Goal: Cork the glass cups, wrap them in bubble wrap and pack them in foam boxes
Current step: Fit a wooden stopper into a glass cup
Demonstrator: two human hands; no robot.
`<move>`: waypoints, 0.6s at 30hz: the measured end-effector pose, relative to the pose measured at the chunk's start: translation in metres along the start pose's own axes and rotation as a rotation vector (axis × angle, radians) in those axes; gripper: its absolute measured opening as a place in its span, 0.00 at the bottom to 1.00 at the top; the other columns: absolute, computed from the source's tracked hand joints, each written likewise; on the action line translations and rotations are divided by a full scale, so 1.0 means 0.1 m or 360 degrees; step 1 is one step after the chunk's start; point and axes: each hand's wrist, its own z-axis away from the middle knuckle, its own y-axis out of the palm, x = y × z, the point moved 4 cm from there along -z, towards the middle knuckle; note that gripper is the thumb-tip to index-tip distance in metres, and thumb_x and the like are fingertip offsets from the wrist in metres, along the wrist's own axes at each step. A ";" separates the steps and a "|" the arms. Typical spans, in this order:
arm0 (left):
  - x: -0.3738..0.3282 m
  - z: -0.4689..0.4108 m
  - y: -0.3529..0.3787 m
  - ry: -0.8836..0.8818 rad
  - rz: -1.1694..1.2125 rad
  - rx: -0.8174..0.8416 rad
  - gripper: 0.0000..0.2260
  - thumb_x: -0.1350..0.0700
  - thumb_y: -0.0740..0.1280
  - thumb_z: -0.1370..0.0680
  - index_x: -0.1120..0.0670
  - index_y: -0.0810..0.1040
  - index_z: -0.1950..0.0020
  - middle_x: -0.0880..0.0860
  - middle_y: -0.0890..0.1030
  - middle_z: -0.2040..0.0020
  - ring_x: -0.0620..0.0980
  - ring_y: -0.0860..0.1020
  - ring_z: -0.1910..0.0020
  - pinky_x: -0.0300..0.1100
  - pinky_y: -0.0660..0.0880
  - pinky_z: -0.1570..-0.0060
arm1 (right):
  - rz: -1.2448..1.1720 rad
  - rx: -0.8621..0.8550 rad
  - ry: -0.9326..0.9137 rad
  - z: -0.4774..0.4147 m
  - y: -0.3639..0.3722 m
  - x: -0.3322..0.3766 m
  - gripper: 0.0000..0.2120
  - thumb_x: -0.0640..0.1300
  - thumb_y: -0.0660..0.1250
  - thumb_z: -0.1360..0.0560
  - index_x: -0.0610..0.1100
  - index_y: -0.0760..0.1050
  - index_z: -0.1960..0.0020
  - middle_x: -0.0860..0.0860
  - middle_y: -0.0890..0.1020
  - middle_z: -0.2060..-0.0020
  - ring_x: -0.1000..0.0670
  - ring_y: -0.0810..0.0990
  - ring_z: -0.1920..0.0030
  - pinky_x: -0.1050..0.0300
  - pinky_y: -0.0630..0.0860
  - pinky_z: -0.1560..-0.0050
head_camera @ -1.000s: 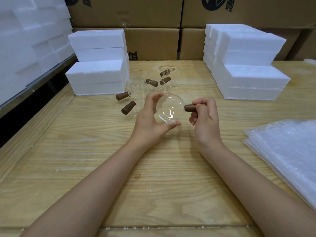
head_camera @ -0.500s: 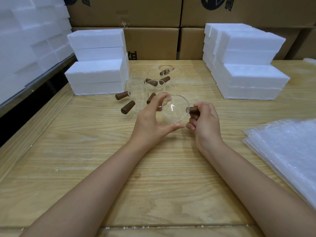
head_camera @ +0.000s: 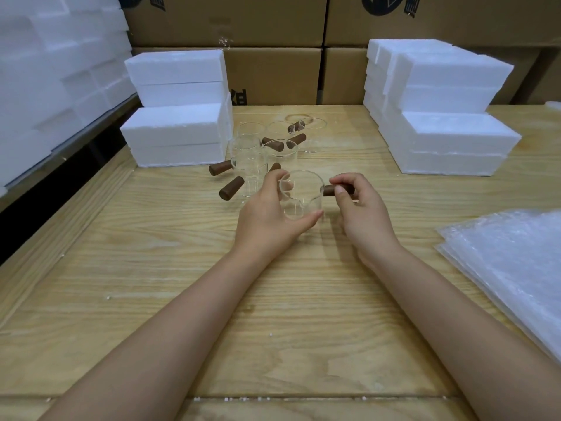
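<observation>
Head view: left hand [head_camera: 267, 217] grips the glass cup [head_camera: 300, 199], now tipped mouth-up, right hand [head_camera: 361, 214] pinching the cork [head_camera: 329, 190] beside that grip, seated, I judge.

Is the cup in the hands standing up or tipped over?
Upright. The cup has its rim up, base toward the table. The left hand grips its wall; the right hand pinches its brown handle.
</observation>
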 end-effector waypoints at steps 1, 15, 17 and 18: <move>0.01 0.00 0.01 -0.0027 -0.0017 0.0023 0.35 0.42 0.78 0.35 0.49 0.68 0.34 0.41 0.76 0.49 0.41 0.76 0.50 0.38 0.71 0.50 | 0.0032 0.0012 -0.0004 0.00 0.00 -0.01 0.10 0.40 0.59 0.20 0.55 0.74 0.52 0.64 0.81 0.62 0.65 0.74 0.66 0.62 0.69 0.62; 0.03 0.00 0.02 -0.0207 -0.0023 0.0166 0.33 0.44 0.78 0.35 0.46 0.66 0.36 0.43 0.78 0.46 0.41 0.78 0.47 0.43 0.75 0.44 | 0.0934 -0.0091 -0.0162 -0.01 -0.38 0.23 0.13 0.46 0.62 0.21 0.49 0.75 0.38 0.48 0.72 0.45 0.50 0.72 0.51 0.62 0.64 0.51; 0.04 -0.01 0.02 -0.0216 -0.0005 0.0178 0.33 0.44 0.77 0.34 0.47 0.65 0.35 0.44 0.78 0.45 0.42 0.78 0.45 0.43 0.74 0.44 | 0.1253 -0.0328 -0.0183 -0.06 -0.70 0.36 0.12 0.48 0.61 0.22 0.45 0.76 0.42 0.43 0.78 0.47 0.41 0.74 0.47 0.51 0.70 0.48; 0.05 -0.01 0.02 -0.0220 0.0006 0.0183 0.33 0.45 0.77 0.34 0.47 0.65 0.34 0.44 0.78 0.44 0.43 0.78 0.45 0.42 0.74 0.44 | 0.1470 -0.0457 -0.0140 -0.11 -0.91 0.37 0.11 0.48 0.61 0.22 0.44 0.76 0.45 0.41 0.79 0.49 0.37 0.74 0.45 0.47 0.70 0.46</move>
